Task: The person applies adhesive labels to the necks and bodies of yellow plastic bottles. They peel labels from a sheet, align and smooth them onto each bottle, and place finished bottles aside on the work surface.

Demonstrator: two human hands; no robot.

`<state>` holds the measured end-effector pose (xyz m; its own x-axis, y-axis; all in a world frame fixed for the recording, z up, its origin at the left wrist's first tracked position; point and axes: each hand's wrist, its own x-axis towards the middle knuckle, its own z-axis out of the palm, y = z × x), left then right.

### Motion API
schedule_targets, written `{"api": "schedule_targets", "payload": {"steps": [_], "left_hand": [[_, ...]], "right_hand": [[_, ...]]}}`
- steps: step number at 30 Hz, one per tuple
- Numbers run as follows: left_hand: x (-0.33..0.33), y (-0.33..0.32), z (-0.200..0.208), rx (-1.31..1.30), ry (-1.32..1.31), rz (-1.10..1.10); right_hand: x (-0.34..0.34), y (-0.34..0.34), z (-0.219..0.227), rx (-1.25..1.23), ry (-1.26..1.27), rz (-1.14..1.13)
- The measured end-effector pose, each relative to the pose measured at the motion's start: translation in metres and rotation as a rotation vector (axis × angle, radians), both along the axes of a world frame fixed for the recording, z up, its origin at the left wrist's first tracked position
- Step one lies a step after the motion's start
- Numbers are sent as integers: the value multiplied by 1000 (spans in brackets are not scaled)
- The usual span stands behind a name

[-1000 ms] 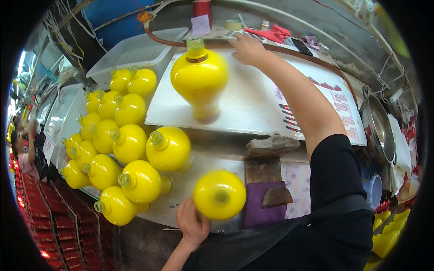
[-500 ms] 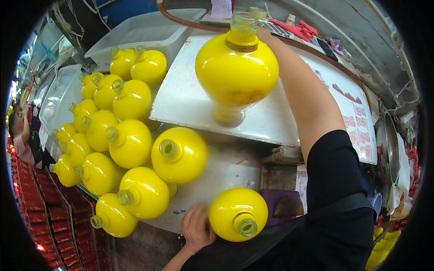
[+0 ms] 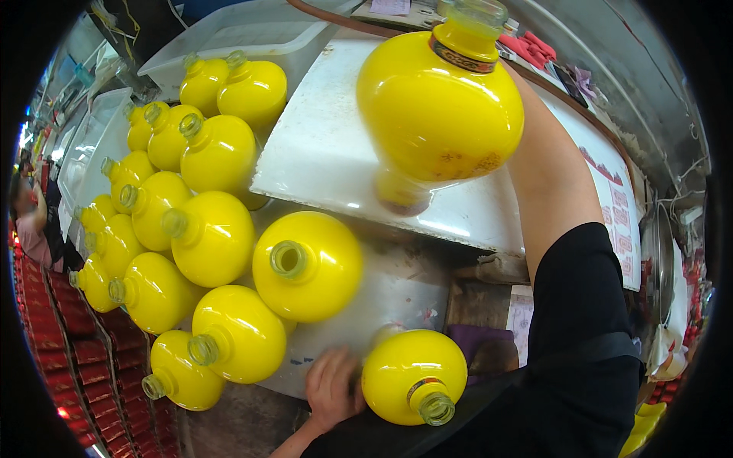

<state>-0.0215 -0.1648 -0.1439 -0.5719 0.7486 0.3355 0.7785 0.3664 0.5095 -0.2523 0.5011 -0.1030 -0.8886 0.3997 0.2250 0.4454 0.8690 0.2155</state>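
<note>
I use the white board on the counter as my landmark. In front of it, on the near side, I see the left hand close beside the left of the front bottle, a round yellow one with a clear neck and a patterned band. The left fingers are bent and somewhat blurred, and I cannot tell whether they touch or grip that bottle. Its neck points away from the white board; whether it stands upright or tilts I cannot tell. On the white board itself, the large bottle rests on its narrow foot, its banded neck upward and small markings low on its yellow body. The right forearm reaches over the white board and passes behind this bottle, which hides the right hand, so I cannot tell how its fingers are set. Left of the white board I have a crowded group of yellow bottles, necks bare. A clear tub sits beyond its far left corner, a red cloth lies by its far edge, and a purple cloth is on its near side.
</note>
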Motion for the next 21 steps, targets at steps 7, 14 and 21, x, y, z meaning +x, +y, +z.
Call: {"api": "schedule_targets", "payload": {"steps": [7, 14, 21], "left_hand": [[-1, 0, 3, 35, -26, 1], [3, 3, 9, 87, -54, 21], [1, 2, 7, 131, -49, 8]], "right_hand": [[7, -29, 26, -45, 6, -37], [42, -46, 55, -91, -28, -32], [60, -63, 60, -112, -102, -134]]}}
